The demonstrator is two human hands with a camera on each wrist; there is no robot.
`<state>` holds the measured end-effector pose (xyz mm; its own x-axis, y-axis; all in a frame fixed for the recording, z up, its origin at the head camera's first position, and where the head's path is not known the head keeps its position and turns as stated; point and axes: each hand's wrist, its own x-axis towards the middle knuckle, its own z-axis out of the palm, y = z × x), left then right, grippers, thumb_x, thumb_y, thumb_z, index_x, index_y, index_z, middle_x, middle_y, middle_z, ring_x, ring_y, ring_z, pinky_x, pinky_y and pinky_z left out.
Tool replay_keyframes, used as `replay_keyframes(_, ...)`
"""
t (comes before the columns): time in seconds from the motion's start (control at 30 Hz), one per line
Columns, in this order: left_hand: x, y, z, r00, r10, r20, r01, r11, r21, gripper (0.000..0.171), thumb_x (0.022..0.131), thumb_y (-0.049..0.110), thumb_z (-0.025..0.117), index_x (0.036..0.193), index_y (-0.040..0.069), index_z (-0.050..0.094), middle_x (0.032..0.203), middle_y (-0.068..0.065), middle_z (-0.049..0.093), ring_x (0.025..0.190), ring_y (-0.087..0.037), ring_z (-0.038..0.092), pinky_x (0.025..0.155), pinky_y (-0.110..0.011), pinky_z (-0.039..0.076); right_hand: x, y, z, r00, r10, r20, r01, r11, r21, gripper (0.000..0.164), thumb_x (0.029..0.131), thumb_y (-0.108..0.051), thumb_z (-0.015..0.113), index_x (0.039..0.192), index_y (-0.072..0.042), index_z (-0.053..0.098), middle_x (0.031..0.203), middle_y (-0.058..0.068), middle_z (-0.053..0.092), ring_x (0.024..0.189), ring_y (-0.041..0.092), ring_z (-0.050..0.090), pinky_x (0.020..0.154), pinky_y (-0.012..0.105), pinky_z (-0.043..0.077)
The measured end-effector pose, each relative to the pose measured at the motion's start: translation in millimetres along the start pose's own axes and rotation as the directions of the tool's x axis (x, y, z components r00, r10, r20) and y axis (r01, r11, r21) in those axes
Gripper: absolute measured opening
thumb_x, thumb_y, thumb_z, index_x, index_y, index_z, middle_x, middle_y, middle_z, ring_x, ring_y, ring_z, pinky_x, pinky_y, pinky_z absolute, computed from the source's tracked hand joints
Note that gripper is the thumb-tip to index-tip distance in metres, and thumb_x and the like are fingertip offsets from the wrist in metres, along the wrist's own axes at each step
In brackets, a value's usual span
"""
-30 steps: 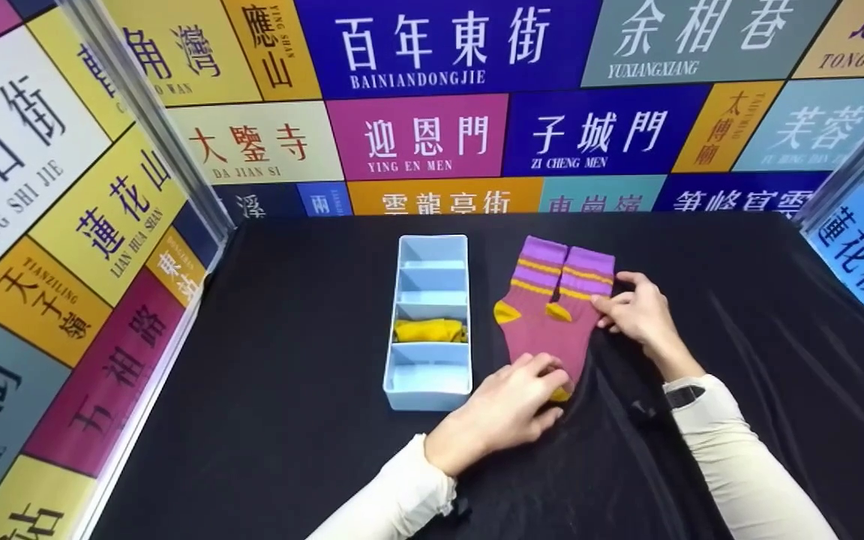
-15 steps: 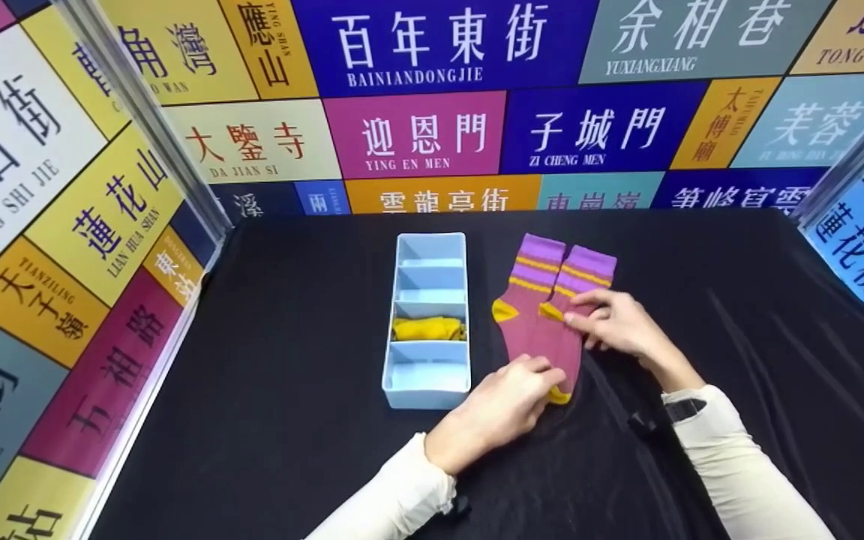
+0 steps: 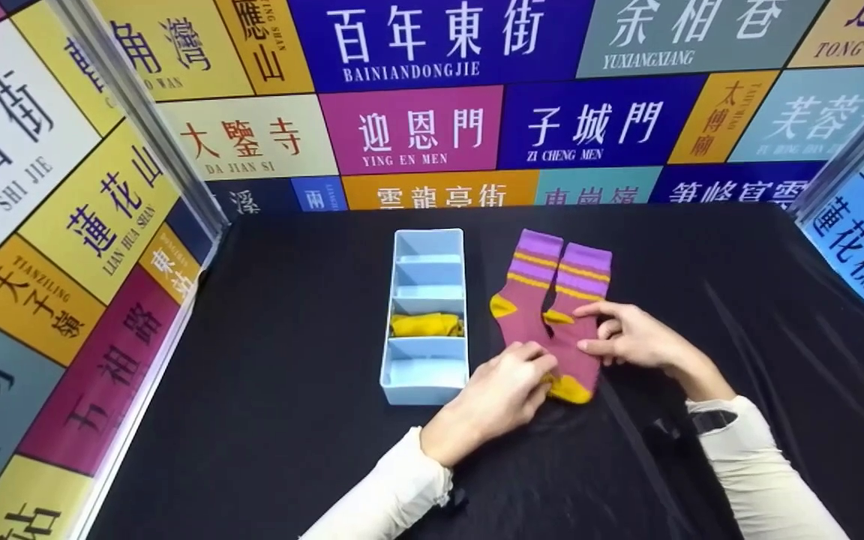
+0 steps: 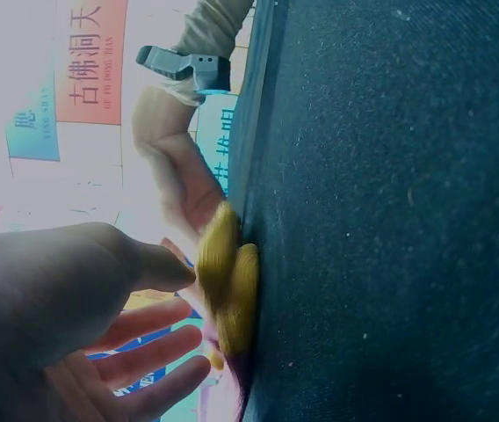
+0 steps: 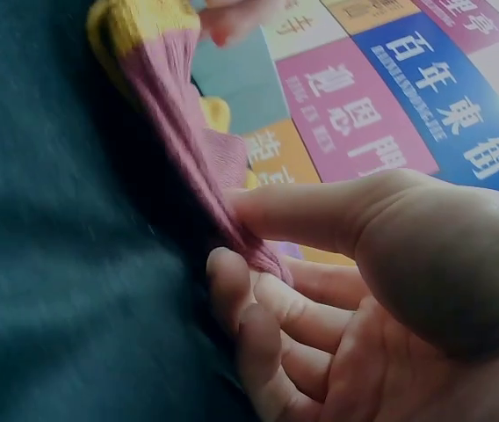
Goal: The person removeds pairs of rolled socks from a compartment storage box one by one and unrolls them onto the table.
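A pair of mauve socks (image 3: 526, 322) with purple cuffs, orange stripes and yellow heels and toes lies flat on the black cloth in the head view. My left hand (image 3: 503, 386) is at the toe end, covering part of it. In the left wrist view its thumb and spread fingertips meet the yellow toes (image 4: 232, 290), with a gap between thumb and fingers. My right hand (image 3: 638, 337) pinches the right-hand sock's outer edge below the heel. The right wrist view shows that thumb on top of the mauve fabric (image 5: 184, 114) and the fingers beneath.
Left of the socks stands a light blue divided box (image 3: 424, 394). A rolled yellow cloth item (image 3: 426, 325) sits in one of its compartments. Printed sign panels (image 3: 409, 131) wall the table at the back and sides.
My right hand has slid down from the cuff along the sock's edge toward the toe. The right-hand sock's toe has shifted right, showing more yellow beside my left hand, which has moved little.
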<state>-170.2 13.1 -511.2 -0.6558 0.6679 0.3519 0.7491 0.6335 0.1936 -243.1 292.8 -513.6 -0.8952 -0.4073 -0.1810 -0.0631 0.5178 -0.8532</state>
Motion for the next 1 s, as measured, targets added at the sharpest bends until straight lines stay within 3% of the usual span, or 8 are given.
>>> replay_keyframes(0.1,0.2,-0.1,-0.1,1.000,-0.022,0.021,0.022,1.000,-0.009,0.011,0.103,0.024,0.072,0.112,0.019,0.071,0.115,0.002,0.069,0.100,-0.017,0.065,0.084,-0.022,0.061,-6,2,-4,1.000,0.015,-0.015,-0.015,1.000,0.004,0.063,0.096,-0.015,0.083,0.150,0.000,0.054,0.073,0.010,0.064,0.062,0.020,0.066,0.060,0.029,0.057)
replay_keyframes(0.3,-1.0,0.3,0.7,0.990,-0.053,0.129,0.056,0.998,-0.024,0.017,0.102,0.026,0.075,0.116,0.017,0.071,0.111,0.000,0.069,0.100,-0.017,0.068,0.085,-0.025,0.062,-14,2,2,0.999,0.019,0.029,-0.019,1.000,-0.003,0.086,0.088,-0.018,0.091,0.158,-0.002,0.044,0.083,0.010,0.061,0.064,0.017,0.066,0.067,0.026,0.059)
replay_keyframes(0.47,-1.5,1.8,1.0,0.979,-0.047,0.196,0.051,0.999,-0.013,0.024,0.099,0.028,0.080,0.118,0.016,0.071,0.109,0.000,0.070,0.101,-0.018,0.068,0.085,-0.026,0.062,-18,4,2,0.999,0.009,0.035,-0.009,1.000,0.007,0.087,0.087,-0.013,0.090,0.159,-0.001,0.043,0.087,0.012,0.059,0.064,0.015,0.064,0.067,0.024,0.057)
replay_keyframes(0.8,-1.3,2.7,4.1,0.992,-0.011,0.128,0.020,0.998,-0.067,0.003,0.102,0.016,0.074,0.104,0.018,0.076,0.099,0.002,0.073,0.093,-0.016,0.074,0.083,-0.024,0.063,-24,5,-7,0.997,0.010,0.075,-0.008,1.000,-0.028,0.084,0.089,-0.014,0.090,0.159,-0.001,0.044,0.091,0.012,0.063,0.071,0.015,0.067,0.072,0.020,0.055)
replay_keyframes(1.0,-0.8,4.7,4.4,0.993,0.001,0.122,0.008,0.997,-0.074,0.004,0.103,0.016,0.072,0.103,0.020,0.074,0.097,0.003,0.072,0.092,-0.015,0.073,0.083,-0.023,0.062,-25,0,-6,0.998,-0.057,-0.024,0.050,0.976,-0.212,0.067,0.093,-0.024,0.087,0.149,-0.003,0.058,0.079,0.005,0.063,0.062,0.011,0.059,0.063,0.023,0.048)
